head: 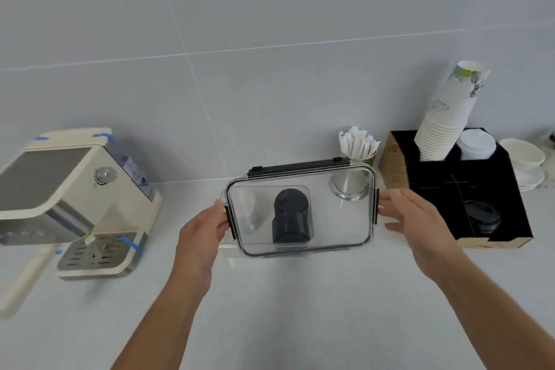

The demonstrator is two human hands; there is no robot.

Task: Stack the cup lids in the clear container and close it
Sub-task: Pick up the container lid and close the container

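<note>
Now my left hand [207, 227] presses fingers on the left latch of one clear rectangular plastic container [300, 212], lid on, between my hands. My right hand [420, 219], fingers spread, grips nothing beside its right latch. Inside lies one stack of black plastic cup lids [292, 218]; another stack sits in the black cardboard organiser [468, 186] beyond my right hand.

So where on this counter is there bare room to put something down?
The near counter between the forearms is bare, as is the strip between coffee machine and container. The right is crowded: straw cup, black organizer, bowls.
</note>
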